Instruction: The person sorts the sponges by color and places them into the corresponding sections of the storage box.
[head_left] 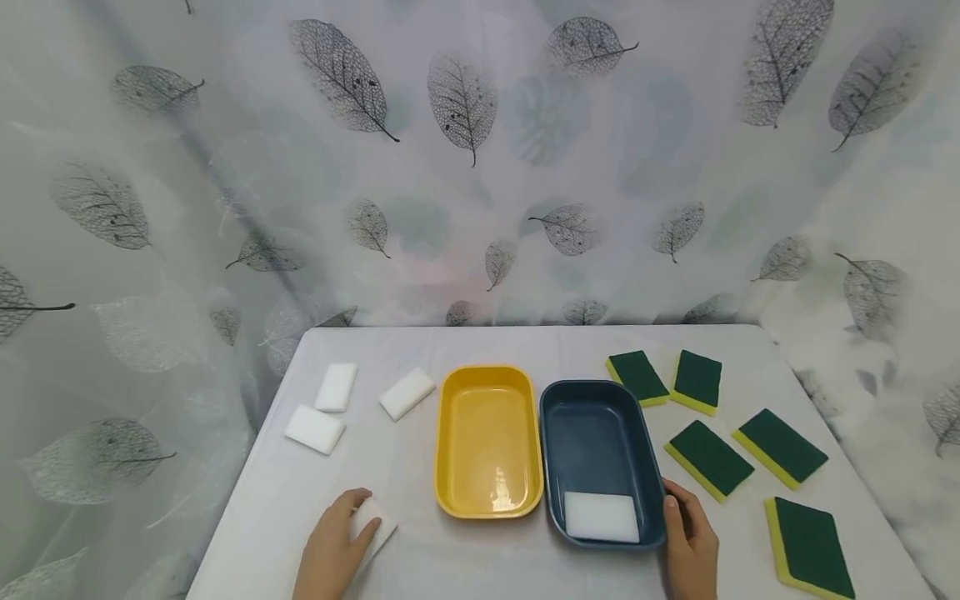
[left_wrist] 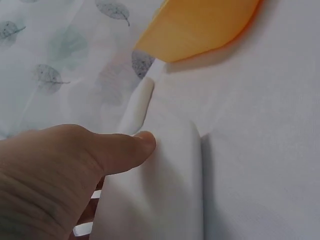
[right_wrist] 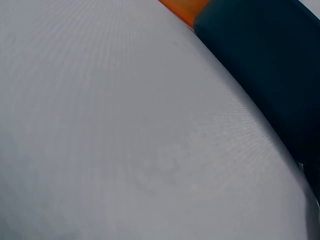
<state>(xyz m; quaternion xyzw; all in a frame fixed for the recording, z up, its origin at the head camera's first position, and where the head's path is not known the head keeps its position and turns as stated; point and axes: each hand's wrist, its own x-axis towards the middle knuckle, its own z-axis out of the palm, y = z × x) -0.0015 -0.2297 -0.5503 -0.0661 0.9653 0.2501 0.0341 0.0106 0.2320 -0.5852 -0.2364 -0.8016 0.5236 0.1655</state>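
My left hand [head_left: 330,546] grips a white sponge [head_left: 381,527] on the table left of the yellow tray [head_left: 491,507]. In the left wrist view, the thumb [left_wrist: 125,150] presses on the sponge's broad face [left_wrist: 175,190], with the other fingers mostly hidden behind it. Against the outer right wall of the dark blue tray [head_left: 600,433] rests my right hand [head_left: 690,542], its fingers loosely bent at the rim. Another white sponge [head_left: 602,518] lies flat in the near end of that tray. The right wrist view shows the blue tray's side [right_wrist: 265,65] but no clear hand.
Three white sponges lie at the far left, one of them [head_left: 407,393] close to the yellow tray. Several green-and-yellow scouring sponges [head_left: 780,446] spread over the right side. The white-covered table [head_left: 420,550] ends at a leaf-patterned curtain [head_left: 480,208].
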